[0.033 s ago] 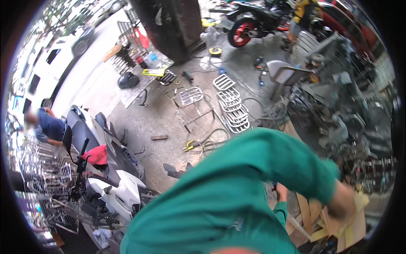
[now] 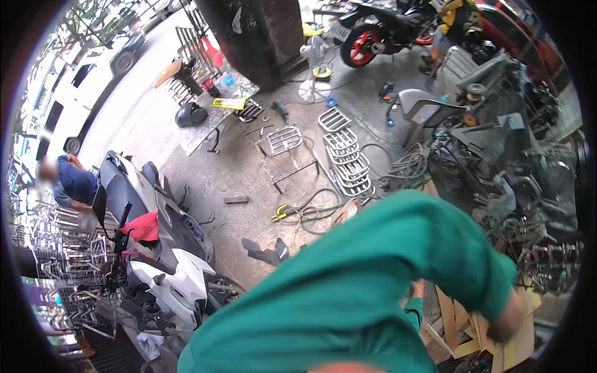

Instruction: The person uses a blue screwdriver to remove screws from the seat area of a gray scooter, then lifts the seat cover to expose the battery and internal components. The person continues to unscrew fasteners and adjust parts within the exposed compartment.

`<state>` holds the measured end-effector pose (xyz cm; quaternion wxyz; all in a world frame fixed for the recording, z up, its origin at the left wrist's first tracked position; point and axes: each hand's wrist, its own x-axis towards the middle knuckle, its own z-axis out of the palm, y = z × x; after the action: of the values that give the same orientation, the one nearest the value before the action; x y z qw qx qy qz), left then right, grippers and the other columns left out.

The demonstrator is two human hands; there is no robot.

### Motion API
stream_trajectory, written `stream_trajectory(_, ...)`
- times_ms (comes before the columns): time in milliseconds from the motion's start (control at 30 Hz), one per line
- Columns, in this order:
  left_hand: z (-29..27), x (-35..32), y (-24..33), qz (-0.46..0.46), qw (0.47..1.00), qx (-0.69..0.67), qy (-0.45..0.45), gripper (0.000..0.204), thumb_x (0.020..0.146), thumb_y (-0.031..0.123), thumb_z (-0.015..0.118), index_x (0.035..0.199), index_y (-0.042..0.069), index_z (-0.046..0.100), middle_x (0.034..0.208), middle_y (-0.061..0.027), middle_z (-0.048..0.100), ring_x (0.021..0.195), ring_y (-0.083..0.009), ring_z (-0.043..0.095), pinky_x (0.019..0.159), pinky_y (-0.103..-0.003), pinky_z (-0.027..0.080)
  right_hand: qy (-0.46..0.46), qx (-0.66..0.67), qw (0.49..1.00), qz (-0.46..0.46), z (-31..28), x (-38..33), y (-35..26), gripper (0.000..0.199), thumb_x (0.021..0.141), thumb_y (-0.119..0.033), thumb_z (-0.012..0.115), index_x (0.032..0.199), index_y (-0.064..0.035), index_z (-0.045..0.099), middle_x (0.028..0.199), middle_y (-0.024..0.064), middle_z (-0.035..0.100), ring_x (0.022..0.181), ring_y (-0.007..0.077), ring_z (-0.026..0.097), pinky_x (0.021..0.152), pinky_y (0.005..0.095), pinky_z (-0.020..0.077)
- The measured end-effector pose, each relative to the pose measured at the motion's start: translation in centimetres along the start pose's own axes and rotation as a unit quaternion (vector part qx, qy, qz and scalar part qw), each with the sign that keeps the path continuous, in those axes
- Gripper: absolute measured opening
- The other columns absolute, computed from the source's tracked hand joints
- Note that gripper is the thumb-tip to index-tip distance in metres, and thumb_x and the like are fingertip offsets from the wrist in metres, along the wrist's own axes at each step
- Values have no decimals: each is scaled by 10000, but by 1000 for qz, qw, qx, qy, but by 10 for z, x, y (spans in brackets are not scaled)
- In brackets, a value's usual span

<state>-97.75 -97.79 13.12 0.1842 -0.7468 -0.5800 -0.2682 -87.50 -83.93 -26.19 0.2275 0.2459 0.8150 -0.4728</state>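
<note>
Grip unseen | green sleeve point(image 2: 373, 280) hides both hands | wooden boards point(image 2: 516, 345) half-covered

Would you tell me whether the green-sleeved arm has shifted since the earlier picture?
No: the green-sleeved arm lies at the same spot against the row of metal racks on the floor.

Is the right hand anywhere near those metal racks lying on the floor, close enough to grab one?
Probably not. The green-sleeved right arm bends down toward the wooden boards at the lower right, and the hand itself is hidden. The metal racks lie apart on the concrete beyond.
</note>
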Motion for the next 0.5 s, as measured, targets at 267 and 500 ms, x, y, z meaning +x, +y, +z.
stream_trajectory(267, -37, -35, -159, 116, 969, -190, -108, 300, 962, 294, 532, 1046, 69, 712, 1072, -115, 722, 1111, -231, 686, 788, -351, 562, 46, -209, 930, -299, 44, 204, -98, 371, 895, -300, 779, 1204, -99, 746, 1023, 119, 758, 860, 246, 709, 752, 438, 553)
stream_trajectory(500, -79, -467, -331, -440, 861, -50, -251, 269, 928, 182, 638, 1182, 106, 687, 1171, -91, 680, 1082, -286, 689, 944, -442, 542, -52, 38, 988, -138, 11, 254, -346, 351, 844, -179, 856, 1140, -29, 741, 943, 86, 751, 792, 139, 675, 698, 303, 548)
